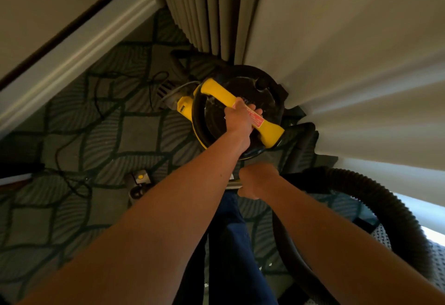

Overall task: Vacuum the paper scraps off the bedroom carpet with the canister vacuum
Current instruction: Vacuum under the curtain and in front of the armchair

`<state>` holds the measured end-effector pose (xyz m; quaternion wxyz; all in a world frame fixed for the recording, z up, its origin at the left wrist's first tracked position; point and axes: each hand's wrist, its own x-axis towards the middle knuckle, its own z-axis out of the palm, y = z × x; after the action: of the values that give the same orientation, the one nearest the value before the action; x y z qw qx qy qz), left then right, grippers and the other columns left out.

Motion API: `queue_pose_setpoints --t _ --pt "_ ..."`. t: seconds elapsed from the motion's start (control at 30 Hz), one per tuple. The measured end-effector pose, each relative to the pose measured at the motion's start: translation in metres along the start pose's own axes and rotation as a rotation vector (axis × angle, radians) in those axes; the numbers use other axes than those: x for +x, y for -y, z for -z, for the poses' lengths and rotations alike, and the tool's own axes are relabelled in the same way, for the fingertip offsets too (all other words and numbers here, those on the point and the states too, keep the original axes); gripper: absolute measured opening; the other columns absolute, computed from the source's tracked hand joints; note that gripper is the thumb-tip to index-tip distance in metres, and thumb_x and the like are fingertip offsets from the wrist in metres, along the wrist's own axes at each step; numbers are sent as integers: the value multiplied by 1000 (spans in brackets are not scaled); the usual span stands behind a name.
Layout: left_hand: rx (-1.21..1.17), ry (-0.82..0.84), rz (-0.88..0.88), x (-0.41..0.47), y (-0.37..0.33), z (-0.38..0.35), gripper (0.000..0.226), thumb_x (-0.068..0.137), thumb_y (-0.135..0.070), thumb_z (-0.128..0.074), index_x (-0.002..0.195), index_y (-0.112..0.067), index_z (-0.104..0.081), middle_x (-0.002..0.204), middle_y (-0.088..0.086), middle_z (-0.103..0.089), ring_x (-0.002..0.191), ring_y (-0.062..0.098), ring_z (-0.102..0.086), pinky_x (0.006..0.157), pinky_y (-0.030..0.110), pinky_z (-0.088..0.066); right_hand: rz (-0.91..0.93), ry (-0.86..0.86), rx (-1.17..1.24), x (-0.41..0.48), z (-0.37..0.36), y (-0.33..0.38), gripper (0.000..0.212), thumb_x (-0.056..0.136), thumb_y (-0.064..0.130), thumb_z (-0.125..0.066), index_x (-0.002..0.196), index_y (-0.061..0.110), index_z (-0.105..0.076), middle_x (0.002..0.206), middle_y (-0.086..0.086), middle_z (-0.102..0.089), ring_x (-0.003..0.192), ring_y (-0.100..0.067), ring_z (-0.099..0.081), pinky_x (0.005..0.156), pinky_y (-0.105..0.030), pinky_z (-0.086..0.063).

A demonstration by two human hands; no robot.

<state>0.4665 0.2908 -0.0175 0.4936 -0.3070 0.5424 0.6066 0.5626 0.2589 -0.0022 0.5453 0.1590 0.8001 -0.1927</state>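
Note:
The canister vacuum (243, 88), black with a yellow rim, stands on the patterned carpet (134, 131) against the curtains. My left hand (238, 118) grips its yellow carry handle (218, 92) near the middle, where a pink label sits. My right hand (255, 180) is curled in a fist just in front of the canister, at the end of the black ribbed hose (385, 198); what its fingers hold is mostly hidden. The hose loops off to the right and back down. A few small white paper scraps (267, 265) lie on the carpet by my leg.
Pleated curtains (199, 8) and a pale drape (349, 64) hang right behind the canister. A white skirting board (79, 47) runs along the left. The black power cord (69, 136) snakes over the carpet, and a small grey and yellow part (140, 178) lies nearby.

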Motion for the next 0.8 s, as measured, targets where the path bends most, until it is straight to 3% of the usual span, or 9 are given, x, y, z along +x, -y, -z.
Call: queue_pose_setpoints --t 0.13,0.3,0.4,0.5,0.63,0.8 --pt "32 -44 -17 -4 -2 0 37 103 -27 -37 136 -10 -35 83 5 -56 66 17 -59 89 43 -53 38 -67 -6 -6 3 2 19 95 27 -54 95 8 -58 74 -1 -40 87 -22 -48 74 -32 -38" --pt "89 -59 -38 -6 -11 11 31 103 -26 -37 130 -11 -37 84 5 -55 68 17 -59 87 43 -53 47 -121 5 -18 0 4 29 94 28 -55 116 10 -60 116 -9 -60 110 -27 -58 84 -34 -45" --pt "155 -60 -53 -10 -17 26 29 103 -26 -38 128 -12 -38 85 6 -56 68 18 -61 80 42 -55 19 -163 -4 -27 -8 4 33 93 31 -56 119 11 -59 120 -8 -60 112 -26 -58 85 -35 -45" --pt "282 -62 -74 -15 -17 47 27 103 -27 -38 124 -11 -41 82 5 -56 65 17 -60 69 36 -55 -13 -181 1 -38 -19 6 37 91 36 -57 120 13 -60 121 -7 -60 111 -26 -59 86 -36 -47" --pt "499 -46 -100 -19 -10 83 31 102 -30 -39 126 -10 -43 80 4 -57 64 16 -60 74 36 -55 -49 -218 -8 -51 -43 18 36 91 38 -58 117 13 -61 116 -6 -61 107 -26 -61 81 -36 -47" --pt "590 -43 -131 -30 -14 121 34 102 -30 -40 130 -11 -42 80 4 -56 64 15 -59 66 33 -55 -112 -258 15 -67 -78 36 38 91 42 -58 117 15 -60 107 -3 -61 104 -24 -61 81 -34 -47"
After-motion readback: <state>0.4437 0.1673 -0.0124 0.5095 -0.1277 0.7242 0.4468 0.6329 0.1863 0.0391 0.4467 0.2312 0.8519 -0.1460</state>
